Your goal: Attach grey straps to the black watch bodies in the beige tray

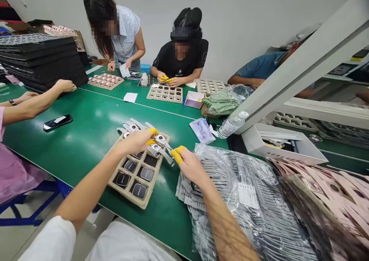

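Note:
My left hand [140, 140], with yellow finger cots on its fingertips, is closed on a smartwatch [160, 138] above the far end of a beige tray [142, 203]. My right hand [187, 163], also in yellow finger cots, pinches a grey strap at the watch's right side; whether the strap is joined to the case cannot be made out. Other watches with grey straps [129, 128] lie at the tray's far end, partly hidden behind my left hand. In the nearer pockets sit several black square watch faces [140, 190].
Bagged grey straps [221, 176] lie right of my right arm, with pink straps [331, 188] beyond. A water bottle [233, 125] stands by a slanted white post [288, 67]. A phone [57, 122] lies left. Co-workers sit and stand around the green table [86, 138].

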Tool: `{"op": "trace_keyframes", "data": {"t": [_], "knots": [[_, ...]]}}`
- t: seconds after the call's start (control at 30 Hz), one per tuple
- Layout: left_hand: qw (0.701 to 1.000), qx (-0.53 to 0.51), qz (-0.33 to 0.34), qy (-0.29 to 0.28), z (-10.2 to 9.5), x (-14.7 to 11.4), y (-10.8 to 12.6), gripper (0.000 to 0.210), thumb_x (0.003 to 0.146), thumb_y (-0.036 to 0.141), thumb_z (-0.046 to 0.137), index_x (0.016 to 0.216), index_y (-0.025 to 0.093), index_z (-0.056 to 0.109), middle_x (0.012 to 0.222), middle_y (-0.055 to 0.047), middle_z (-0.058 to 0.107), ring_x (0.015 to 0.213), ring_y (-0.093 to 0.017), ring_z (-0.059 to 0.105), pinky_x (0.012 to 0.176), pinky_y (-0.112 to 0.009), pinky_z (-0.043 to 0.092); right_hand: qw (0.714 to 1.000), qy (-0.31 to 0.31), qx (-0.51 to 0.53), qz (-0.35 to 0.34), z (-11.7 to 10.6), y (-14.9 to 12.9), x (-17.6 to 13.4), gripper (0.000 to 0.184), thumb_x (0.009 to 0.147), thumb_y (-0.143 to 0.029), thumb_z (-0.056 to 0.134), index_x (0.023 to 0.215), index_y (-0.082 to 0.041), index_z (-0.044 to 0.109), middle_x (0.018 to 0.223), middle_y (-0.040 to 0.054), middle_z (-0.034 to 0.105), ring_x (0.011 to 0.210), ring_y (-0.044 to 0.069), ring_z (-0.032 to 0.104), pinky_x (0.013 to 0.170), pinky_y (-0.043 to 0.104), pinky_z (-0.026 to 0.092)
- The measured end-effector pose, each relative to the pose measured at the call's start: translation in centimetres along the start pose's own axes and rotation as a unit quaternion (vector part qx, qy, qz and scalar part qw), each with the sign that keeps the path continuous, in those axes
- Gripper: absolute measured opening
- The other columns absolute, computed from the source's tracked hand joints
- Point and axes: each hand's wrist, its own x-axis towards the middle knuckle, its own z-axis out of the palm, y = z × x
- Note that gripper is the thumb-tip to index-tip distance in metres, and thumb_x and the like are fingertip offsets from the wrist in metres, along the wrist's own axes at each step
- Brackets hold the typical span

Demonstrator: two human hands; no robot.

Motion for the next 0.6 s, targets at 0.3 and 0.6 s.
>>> {"op": "trace_keyframes", "data": {"t": [0.3, 0.6], "knots": [[0.989, 0.014, 0.043, -0.141, -1.7, -2.6, -3.3, 0.024, 0.095, 0.011, 0.050, 0.105, 0.020, 0.070, 0.103, -0.005, 0.075, 0.092, -0.021, 0.067, 0.079, -0.028, 0.045, 0.983, -0.143, -0.117, -0.012, 2.8, -2.6, -1.1, 0.011, 0.104, -0.031, 0.055, 0.106, -0.024, 0.063, 0.080, 0.0028, 0.065, 0.069, 0.020, 0.058, 0.061, 0.031, 0.028], [0.984, 0.148, 0.078, 0.062, 3.0, -3.3, -4.3, 0.015, 0.101, 0.024, 0.055, 0.104, 0.017, 0.067, 0.121, -0.014, 0.065, 0.113, -0.031, 0.056, 0.103, -0.046, 0.043, 0.979, -0.114, -0.169, 0.020, 0.6, -1.8, -0.1, 0.023, 0.107, -0.038, 0.054, 0.098, -0.023, 0.069, 0.092, 0.0059, 0.074, 0.081, 0.022, 0.067, 0.065, 0.031, 0.033]]}}
